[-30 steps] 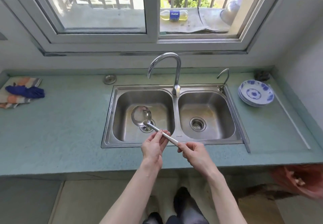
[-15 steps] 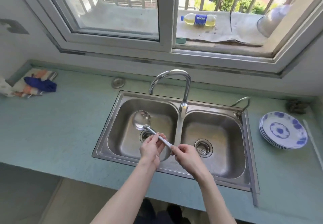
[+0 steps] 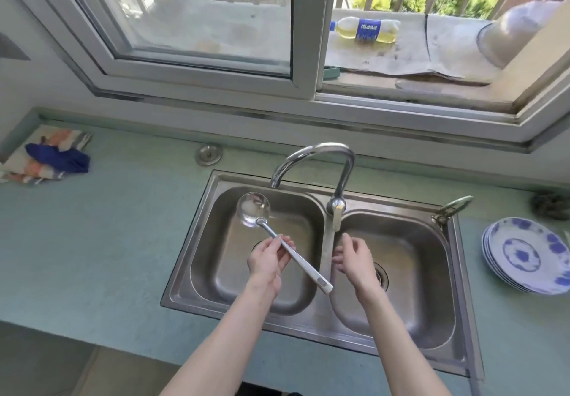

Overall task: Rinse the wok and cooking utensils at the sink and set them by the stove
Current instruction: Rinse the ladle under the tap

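Ladle [image 3: 279,240] is gripped at mid-handle by the left hand [image 3: 267,261], fingers curled round it, above the left basin of the sink [image 3: 320,324], bowl just beneath the faucet [image 3: 320,161] spout. The right hand [image 3: 354,256] is held over the sink divider, fingers loosely spread, holding nothing. Plates [image 3: 524,255] are stacked right of the sink.

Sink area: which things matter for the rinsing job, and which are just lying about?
In the job:
ladle, held by the left hand
right hand, free
tap
sink

Lying about:
plates
cloths
bottle
sink plug
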Motion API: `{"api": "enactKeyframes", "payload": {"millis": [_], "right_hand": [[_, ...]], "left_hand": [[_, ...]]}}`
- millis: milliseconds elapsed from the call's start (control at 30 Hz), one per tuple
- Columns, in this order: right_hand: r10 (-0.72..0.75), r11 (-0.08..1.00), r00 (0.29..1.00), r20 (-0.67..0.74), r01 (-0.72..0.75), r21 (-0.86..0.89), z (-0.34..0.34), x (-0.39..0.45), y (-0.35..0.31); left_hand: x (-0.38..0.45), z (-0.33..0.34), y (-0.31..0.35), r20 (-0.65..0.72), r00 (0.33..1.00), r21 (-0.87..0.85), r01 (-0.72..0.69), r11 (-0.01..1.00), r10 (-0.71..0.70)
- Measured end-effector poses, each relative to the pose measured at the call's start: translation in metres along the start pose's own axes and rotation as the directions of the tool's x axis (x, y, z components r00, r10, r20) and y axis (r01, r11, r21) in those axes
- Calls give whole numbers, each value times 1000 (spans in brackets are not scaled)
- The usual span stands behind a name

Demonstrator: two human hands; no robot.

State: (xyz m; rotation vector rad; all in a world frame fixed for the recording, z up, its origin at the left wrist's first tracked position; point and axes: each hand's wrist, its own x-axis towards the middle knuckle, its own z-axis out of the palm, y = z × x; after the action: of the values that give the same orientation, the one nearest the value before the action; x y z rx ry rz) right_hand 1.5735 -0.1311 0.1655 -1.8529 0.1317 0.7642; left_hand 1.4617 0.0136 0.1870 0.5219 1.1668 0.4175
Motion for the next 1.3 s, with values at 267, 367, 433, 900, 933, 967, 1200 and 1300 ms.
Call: {"api": "enactKeyframes", "payload": {"millis": [267,367,433,900,933,967,1200,1300], "right_hand": [[51,996,999,2,-51,76,34,60,-26],[103,985,993,-64,-93,143,43,67,-28],[126,984,987,-98,-112,137,46,73,-26],[180,981,969,-171,-164,104,51,82,-30],[191,975,969,-158,-169,142,50,80,-31],[199,969,970,-142,-174,173,49,77,-33],[220,965,975,-21,-215,151,45,22,-41],[295,953,938,180,-303,18,44,-18,-49]], "left_hand": [[26,-4,19,46,996,84,75,994,-79],[31,-5,24,68,993,122,83,989,-92],[33,-6,26,76,992,140,86,986,-97],[42,-3,29,96,984,177,132,975,-150],[42,-2,29,101,982,182,139,973,-159],[41,-1,30,108,979,184,148,972,-170],[42,2,29,134,966,166,199,966,-222],[45,3,29,157,961,170,202,965,-228]]}}
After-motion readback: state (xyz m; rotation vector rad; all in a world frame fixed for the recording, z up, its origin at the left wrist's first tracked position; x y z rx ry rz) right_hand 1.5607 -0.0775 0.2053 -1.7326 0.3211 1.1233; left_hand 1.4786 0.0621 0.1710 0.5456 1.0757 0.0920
